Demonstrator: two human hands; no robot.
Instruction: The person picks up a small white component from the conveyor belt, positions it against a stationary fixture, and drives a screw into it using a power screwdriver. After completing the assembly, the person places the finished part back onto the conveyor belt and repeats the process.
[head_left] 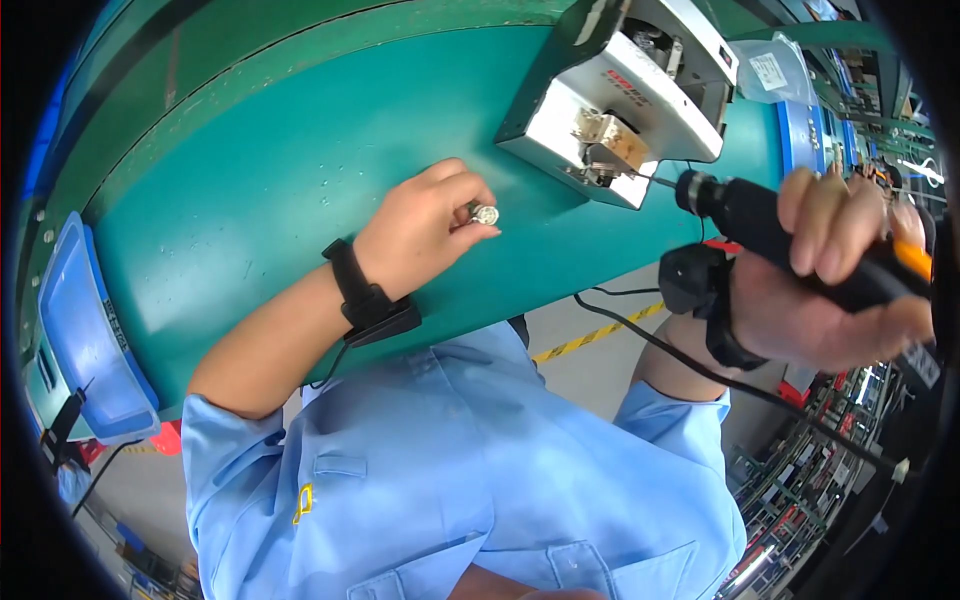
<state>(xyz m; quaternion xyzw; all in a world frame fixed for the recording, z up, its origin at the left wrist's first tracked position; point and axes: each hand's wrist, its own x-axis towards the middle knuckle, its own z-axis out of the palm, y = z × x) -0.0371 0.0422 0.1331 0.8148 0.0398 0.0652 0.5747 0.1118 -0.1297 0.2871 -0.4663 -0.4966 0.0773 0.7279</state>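
My left hand [415, 225] is over the green mat, its thumb and fingers closed on a small round metal connector [486, 215] whose pale end face shows. In my right hand [785, 312] is a black electric screwdriver [752, 218] with an orange part near its rear. Its thin bit points left to the front of a white and black screw feeder [655, 95]. The bit's tip is close to the brass-coloured block [622, 145] there; whether it touches a screw is too small to tell. Each wrist wears a black strapped device.
The green mat [250, 200] covers the bench, with small specks scattered on it. A blue tray [95, 330] stands at the left edge. Beyond the feeder are a clear plastic bag [772, 70] and a blue bin [800, 135]. A black cable [650, 335] hangs across my right forearm.
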